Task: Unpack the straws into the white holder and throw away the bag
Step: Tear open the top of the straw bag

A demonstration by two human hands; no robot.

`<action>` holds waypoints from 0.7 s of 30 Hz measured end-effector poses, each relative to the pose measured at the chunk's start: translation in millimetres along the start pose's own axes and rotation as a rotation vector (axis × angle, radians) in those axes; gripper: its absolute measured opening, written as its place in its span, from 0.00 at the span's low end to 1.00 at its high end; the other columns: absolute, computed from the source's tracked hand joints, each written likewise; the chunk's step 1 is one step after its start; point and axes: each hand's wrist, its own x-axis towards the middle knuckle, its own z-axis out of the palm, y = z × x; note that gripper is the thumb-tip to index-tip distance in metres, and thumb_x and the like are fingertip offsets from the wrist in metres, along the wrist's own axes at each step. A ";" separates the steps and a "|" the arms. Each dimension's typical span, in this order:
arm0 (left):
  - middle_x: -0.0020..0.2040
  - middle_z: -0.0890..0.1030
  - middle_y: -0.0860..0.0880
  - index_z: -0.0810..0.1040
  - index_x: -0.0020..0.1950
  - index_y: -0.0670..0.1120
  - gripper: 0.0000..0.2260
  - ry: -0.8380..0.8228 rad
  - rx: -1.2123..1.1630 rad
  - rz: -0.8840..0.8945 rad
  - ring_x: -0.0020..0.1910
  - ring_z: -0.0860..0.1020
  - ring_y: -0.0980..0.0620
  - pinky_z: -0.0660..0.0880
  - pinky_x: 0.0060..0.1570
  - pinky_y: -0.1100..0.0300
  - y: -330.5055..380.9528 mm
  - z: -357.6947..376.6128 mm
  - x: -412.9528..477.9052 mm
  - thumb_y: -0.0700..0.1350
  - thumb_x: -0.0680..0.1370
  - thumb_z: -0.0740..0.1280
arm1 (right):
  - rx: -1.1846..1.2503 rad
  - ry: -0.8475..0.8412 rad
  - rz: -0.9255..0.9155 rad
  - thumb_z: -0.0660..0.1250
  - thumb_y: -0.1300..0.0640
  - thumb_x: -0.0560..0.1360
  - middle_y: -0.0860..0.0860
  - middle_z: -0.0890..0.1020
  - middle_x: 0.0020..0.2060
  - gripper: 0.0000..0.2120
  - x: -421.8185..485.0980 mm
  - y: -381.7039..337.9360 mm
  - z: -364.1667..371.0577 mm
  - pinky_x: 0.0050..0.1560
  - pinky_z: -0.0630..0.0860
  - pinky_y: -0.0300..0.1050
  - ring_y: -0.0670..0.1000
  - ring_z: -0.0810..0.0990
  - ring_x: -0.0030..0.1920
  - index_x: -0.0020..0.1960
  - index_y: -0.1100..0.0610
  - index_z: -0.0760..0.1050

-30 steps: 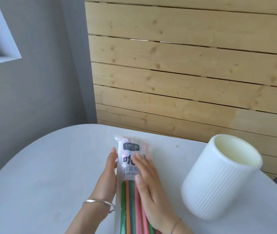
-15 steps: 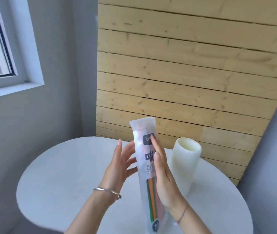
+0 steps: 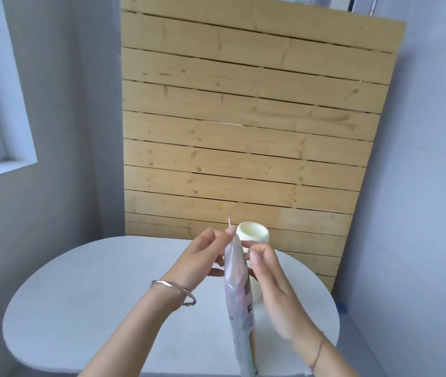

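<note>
My left hand and right hand, fingers pinching the crinkly upright bag, ribbed cylindrical holder behind, round worktop

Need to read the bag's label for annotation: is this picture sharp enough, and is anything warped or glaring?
Head view: the bag is nearly edge-on between the left hand and right hand, its print soft and unreadable; head view: the wide-angle lens slants the wood panel's edges; head view: soft daylight by the window, no glare.
</note>
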 end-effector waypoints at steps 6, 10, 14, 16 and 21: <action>0.39 0.74 0.48 0.71 0.44 0.43 0.25 -0.024 0.054 0.012 0.38 0.75 0.55 0.76 0.44 0.61 4.7 21.2 0.2 0.65 0.67 0.65 | 0.122 0.022 0.070 0.60 0.41 0.74 0.48 0.78 0.61 0.28 -3.3 -21.5 -15.8 0.65 0.69 0.45 0.43 0.74 0.64 0.52 0.68 0.72; 0.37 0.68 0.42 0.69 0.39 0.43 0.24 -0.019 0.022 0.129 0.37 0.69 0.48 0.72 0.40 0.57 -1.1 39.1 1.9 0.64 0.70 0.65 | 0.111 0.115 0.123 0.66 0.42 0.70 0.52 0.79 0.58 0.23 -8.6 -33.7 -22.8 0.60 0.72 0.41 0.38 0.74 0.63 0.36 0.63 0.68; 0.37 0.70 0.33 0.71 0.39 0.40 0.22 -0.079 0.054 0.221 0.39 0.68 0.46 0.70 0.44 0.51 -3.0 46.1 2.6 0.60 0.75 0.63 | 0.115 0.129 0.148 0.66 0.45 0.71 0.47 0.80 0.58 0.19 -11.2 -38.0 -28.4 0.56 0.71 0.37 0.37 0.74 0.62 0.31 0.58 0.67; 0.38 0.74 0.38 0.74 0.40 0.41 0.22 -0.088 0.119 0.260 0.40 0.72 0.50 0.72 0.44 0.56 -3.1 46.0 1.3 0.61 0.77 0.62 | 0.131 0.125 0.164 0.65 0.48 0.73 0.45 0.80 0.58 0.20 -11.1 -36.3 -30.3 0.58 0.72 0.40 0.41 0.77 0.60 0.35 0.64 0.68; 0.37 0.76 0.53 0.79 0.37 0.51 0.14 -0.079 0.136 0.268 0.39 0.73 0.53 0.73 0.43 0.59 -0.3 46.2 -5.3 0.56 0.75 0.60 | 0.070 0.146 0.182 0.63 0.55 0.77 0.45 0.78 0.58 0.16 -10.5 -31.2 -30.6 0.61 0.71 0.43 0.45 0.78 0.59 0.41 0.69 0.73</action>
